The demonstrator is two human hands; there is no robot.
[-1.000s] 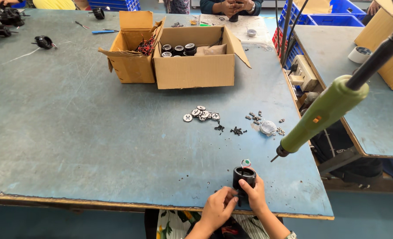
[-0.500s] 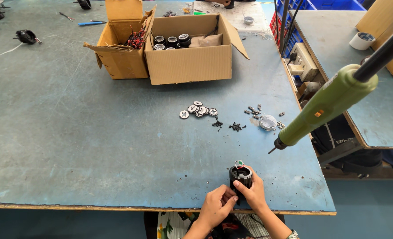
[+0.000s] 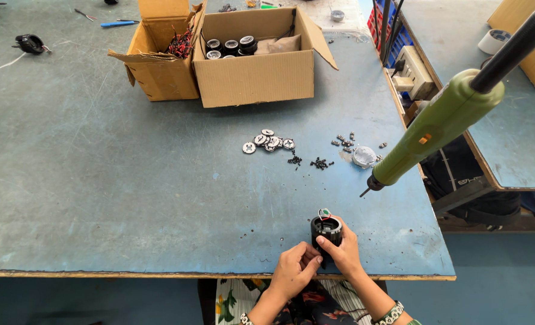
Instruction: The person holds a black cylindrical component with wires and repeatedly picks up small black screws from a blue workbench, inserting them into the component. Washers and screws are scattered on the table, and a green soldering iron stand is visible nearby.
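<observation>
The right hand (image 3: 344,250) held a black cylindrical housing (image 3: 326,229) in a closed grip at the table (image 3: 99,180) edge. The left hand (image 3: 294,271) pinched something, apparently a small part, beside it; the screwdriver (image 3: 436,129) hung unused, disc parts (image 3: 267,141) waiting.

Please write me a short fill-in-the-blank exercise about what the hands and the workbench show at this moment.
1. The right hand holds a small black ____ part upright at the table's near edge.
2. The green power screwdriver hangs to the ____ of the hands.
3. The round discs lie in front of the ____ cardboard box.

Missing words: cylindrical; right; larger
</observation>
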